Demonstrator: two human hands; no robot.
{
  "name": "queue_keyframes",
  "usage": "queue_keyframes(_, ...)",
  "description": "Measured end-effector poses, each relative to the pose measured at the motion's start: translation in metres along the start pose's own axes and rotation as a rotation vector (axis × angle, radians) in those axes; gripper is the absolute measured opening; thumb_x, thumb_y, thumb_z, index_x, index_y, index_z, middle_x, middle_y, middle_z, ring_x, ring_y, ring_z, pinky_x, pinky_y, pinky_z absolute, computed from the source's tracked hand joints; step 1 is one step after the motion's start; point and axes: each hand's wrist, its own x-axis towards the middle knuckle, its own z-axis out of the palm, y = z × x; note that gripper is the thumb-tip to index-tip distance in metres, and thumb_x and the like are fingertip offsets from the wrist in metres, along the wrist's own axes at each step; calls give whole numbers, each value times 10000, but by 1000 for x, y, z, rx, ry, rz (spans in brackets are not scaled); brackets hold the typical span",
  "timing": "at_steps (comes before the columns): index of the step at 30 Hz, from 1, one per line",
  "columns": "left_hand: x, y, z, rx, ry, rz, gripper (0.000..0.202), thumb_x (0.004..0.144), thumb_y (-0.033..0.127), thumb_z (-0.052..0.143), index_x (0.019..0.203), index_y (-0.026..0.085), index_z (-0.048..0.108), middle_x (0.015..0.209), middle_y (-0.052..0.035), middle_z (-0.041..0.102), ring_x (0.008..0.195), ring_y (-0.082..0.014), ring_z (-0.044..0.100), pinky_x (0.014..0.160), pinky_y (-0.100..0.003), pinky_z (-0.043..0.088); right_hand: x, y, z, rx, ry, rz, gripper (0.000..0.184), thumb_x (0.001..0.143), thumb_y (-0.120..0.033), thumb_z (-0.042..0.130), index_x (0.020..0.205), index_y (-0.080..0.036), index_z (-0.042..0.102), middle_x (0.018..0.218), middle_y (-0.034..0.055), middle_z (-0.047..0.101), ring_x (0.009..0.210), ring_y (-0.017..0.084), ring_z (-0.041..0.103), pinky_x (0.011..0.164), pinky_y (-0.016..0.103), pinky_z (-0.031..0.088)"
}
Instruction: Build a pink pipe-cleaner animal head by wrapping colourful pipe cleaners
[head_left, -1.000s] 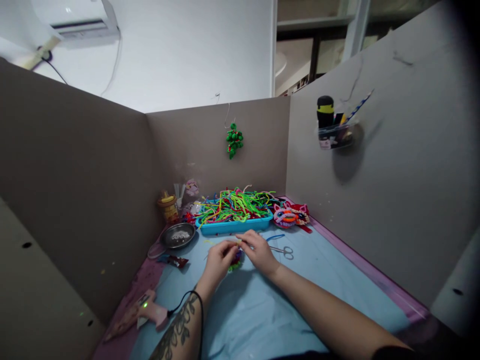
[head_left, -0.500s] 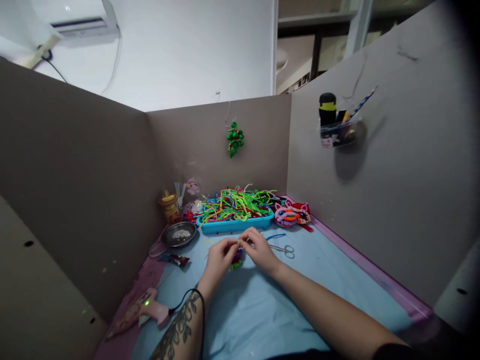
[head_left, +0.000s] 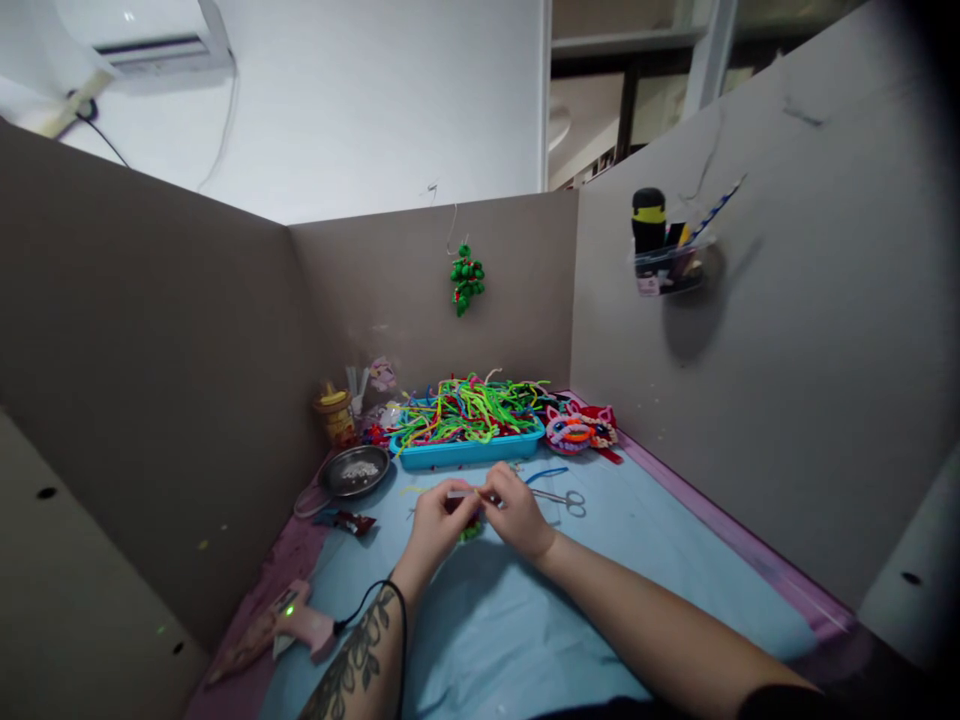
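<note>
The worktop point(head_left: 615, 570) is covered with a light blue sheet and closed on three sides by grey cardboard walls. At its far edge stands a blue tray point(head_left: 465, 458) heaped with bright pipe cleaners point(head_left: 469, 412). Just in front of the tray the person's two hands meet, well above the middle of the sheet. The left hand point(head_left: 433, 528) and the right hand point(head_left: 519, 515) are both closed in a narrow pinch on a pale stem point(head_left: 463, 493). It is thin and small in this view, so the left grip is only probable. The stem lies level, with its long axis running from left to right between the fingertips, one end at each hand. The scissors point(head_left: 564, 497) lie flat just beside the right hand, on its far right side. Under the hands a small coloured piece point(head_left: 471, 531) rests on the sheet.
</note>
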Motion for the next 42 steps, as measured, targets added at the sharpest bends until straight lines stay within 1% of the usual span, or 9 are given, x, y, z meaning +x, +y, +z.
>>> queue_keyframes(5, 0, 7, -6, 114, 16, 134, 196, 808, 319, 572, 813, 144, 660, 839, -72, 695, 736, -163, 637, 676, -255, 493, 0, -3, -2, 115, -58, 3, 179, 695, -54, 497, 807, -194, 510, 790, 25, 483, 759, 166, 477, 666, 275, 407)
queue_keyframes(9, -1, 10, -11, 226, 24, 282, 144, 833, 247, 538, 862, 168, 655, 871, -67, 685, 789, -157, 627, 723, -265, 487, 4, -1, -9, 355, -194, 134, 229, 769, -159, 530, 995, -193, 525, 861, 32, 553, 762, 148, 529, 680, 263, 439)
queue_keyframes(11, -1, 8, -11, 278, 23, 350, 133, 835, 216, 528, 876, 176, 648, 877, -65, 681, 804, -156, 620, 730, -268, 484, 7, 0, -11, 388, -249, 177, 121, 830, -243, 504, 912, -186, 573, 792, 24, 577, 731, 146, 540, 668, 261, 431)
queue_keyframes(15, -2, 3, -11, 316, 23, 419, 122, 834, 201, 526, 860, 182, 643, 866, -59, 680, 817, -157, 617, 747, -274, 482, 11, 2, -13, 372, -292, 207, 268, 859, -374, 490, 725, -168, 596, 674, 14, 569, 662, 142, 523, 626, 255, 401)
queue_keyframes(19, -2, 3, -11, 301, 27, 345, 129, 823, 246, 550, 886, 182, 643, 895, -64, 686, 807, -160, 623, 723, -264, 487, 11, 0, -14, 419, -283, 249, 308, 852, -427, 498, 711, -163, 572, 655, -1, 543, 639, 128, 499, 607, 238, 389)
queue_keyframes(24, -3, 12, -10, 314, 55, 234, 156, 813, 283, 552, 868, 190, 663, 829, -45, 694, 744, -154, 621, 693, -245, 473, 10, 4, -12, 384, -202, 279, 244, 869, -382, 480, 757, -172, 531, 683, -5, 509, 647, 127, 472, 589, 234, 377)
queue_keyframes(31, -2, 16, -8, 235, 44, 173, 179, 813, 287, 543, 816, 164, 673, 811, -47, 697, 727, -152, 613, 676, -238, 461, 11, 4, -12, 140, -136, 157, 125, 854, -249, 512, 750, -180, 521, 720, 3, 505, 698, 142, 473, 633, 249, 368)
queue_keyframes(38, -2, 15, -5, 147, 33, 43, 230, 785, 337, 570, 770, 127, 663, 690, -40, 678, 613, -139, 586, 582, -230, 452, 7, 2, -12, 16, -111, 44, 47, 827, -166, 514, 783, -182, 518, 755, 19, 514, 734, 157, 499, 655, 266, 390)
queue_keyframes(42, -2, 14, -4, 110, 53, 36, 260, 773, 370, 582, 740, 121, 651, 635, -26, 656, 577, -128, 567, 550, -220, 440, 4, 3, -10, -47, -83, -7, 54, 815, -146, 509, 782, -188, 518, 731, 18, 518, 717, 161, 505, 650, 273, 398)
